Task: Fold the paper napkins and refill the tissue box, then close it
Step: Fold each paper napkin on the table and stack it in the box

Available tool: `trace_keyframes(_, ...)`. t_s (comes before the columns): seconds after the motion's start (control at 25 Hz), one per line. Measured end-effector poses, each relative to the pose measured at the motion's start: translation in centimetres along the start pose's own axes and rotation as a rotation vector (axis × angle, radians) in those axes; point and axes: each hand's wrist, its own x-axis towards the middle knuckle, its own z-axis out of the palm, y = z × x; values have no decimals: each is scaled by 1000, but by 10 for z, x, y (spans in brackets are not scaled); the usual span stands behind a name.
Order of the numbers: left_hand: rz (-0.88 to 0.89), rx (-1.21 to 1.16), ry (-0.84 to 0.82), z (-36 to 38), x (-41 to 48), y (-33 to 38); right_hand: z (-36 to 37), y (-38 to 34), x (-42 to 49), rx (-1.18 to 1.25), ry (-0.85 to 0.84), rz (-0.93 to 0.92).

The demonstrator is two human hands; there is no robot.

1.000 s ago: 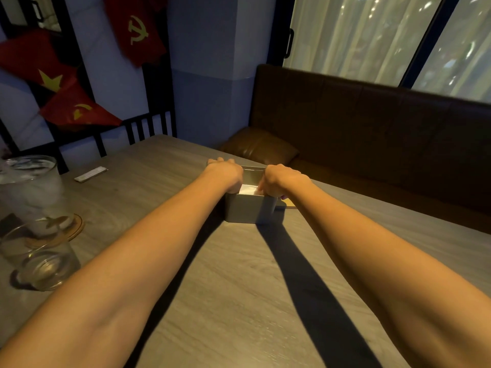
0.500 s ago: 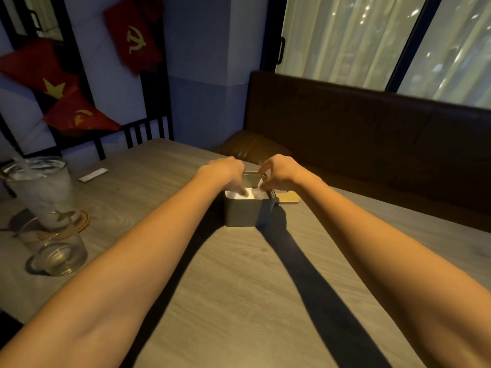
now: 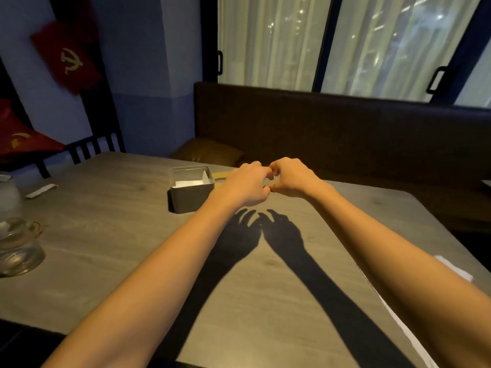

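Note:
An open grey tissue box [image 3: 190,199] stands on the wooden table [image 3: 111,251], with white folded napkins [image 3: 190,183] inside it up to near the rim. Its pale wooden lid [image 3: 221,179] lies flat just right of the box, and my left hand partly hides it. My left hand [image 3: 245,185] and my right hand [image 3: 291,177] hover side by side above the table, right of the box and over the lid's area. Their fingertips nearly touch. The fingers curl loosely downward, and I see nothing held in them.
Two glasses [image 3: 18,248] stand at the table's left edge, with a small white wrapped packet [image 3: 41,191] behind them. More white napkins [image 3: 454,269] lie at the right edge under my right forearm. A dark bench [image 3: 345,134] runs behind the table.
Both hands have left the box's inside and moved right, rising above the table. The view has swung right, so the box now appears left of my hands.

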Motion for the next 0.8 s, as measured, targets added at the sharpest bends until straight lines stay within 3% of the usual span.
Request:
trace_keyframes(0.28, 134, -143, -159, 65, -20, 109, -17, 120, -122, -119, -120, 256)
trace_keyframes(0.48, 303, -147, -279, 106, -37, 170, -7, 170, -183, -57, -56, 423)
trace_keyframes(0.8, 392, 109, -362, 139, -60, 160, 14, 189, -213, -50, 16, 442)
